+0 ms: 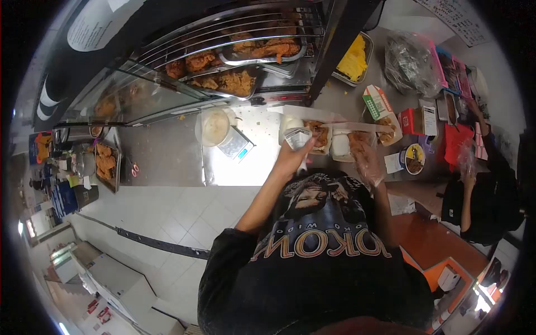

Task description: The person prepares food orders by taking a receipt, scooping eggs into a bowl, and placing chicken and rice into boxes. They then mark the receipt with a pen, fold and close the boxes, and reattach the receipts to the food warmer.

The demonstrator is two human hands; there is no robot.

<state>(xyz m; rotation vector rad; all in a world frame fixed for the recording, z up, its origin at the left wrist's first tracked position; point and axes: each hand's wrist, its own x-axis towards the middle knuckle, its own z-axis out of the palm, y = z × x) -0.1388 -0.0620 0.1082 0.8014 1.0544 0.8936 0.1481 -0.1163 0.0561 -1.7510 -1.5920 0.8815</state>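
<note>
My left hand (291, 158) is closed around a shiny metal utensil (298, 135) with a broad head, its handle pointing down toward my shirt. That head overlaps the near left corner of a paper box holding white rice (292, 122) and fried chicken (317, 134). My right hand (368, 162), in a clear plastic glove, reaches into the second paper box, its fingers on a piece of fried chicken (359, 139). White rice (340, 144) fills that box's left side. Beyond it stands a third open box (397, 134) with fried chicken and a green-and-orange printed lid.
A heated display case (233, 84) with fried chicken spans the back. Left of the boxes are a digital scale (237, 146) and a round tub (215, 127). Right are shredded yellow food (353, 58), a sauce-topped bowl (414, 158) and a co-worker (474, 195). A chicken tray (107, 162) sits far left.
</note>
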